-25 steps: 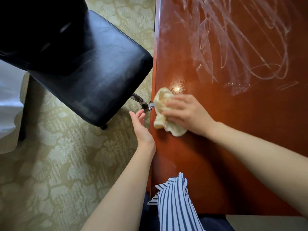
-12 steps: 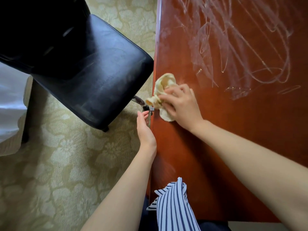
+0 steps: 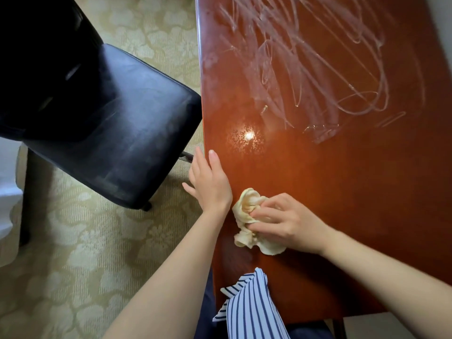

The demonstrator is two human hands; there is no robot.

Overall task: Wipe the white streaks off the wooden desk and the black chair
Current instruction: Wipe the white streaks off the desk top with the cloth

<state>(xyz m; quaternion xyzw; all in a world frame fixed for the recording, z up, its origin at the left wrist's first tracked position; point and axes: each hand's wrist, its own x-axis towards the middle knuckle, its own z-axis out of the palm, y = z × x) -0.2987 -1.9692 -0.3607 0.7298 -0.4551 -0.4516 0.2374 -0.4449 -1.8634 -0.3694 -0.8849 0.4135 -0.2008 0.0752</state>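
The right hand (image 3: 286,222) grips the crumpled cloth (image 3: 247,222) on the wooden desk (image 3: 342,192), near its edge; the left hand (image 3: 210,184) rests flat, holding nothing. Next (I judge) the white streaks (image 3: 305,69) farther away need wiping.

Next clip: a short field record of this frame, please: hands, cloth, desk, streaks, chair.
desk: glossy reddish wood
white streaks: scribbles across the far part of the desk
cloth: crumpled, cream, on the desk near its left edge
right hand: grips the cloth, pressing it on the desk
left hand: fingers straight, resting on the desk's left edge
chair: black seat left of the desk, faint pale smears
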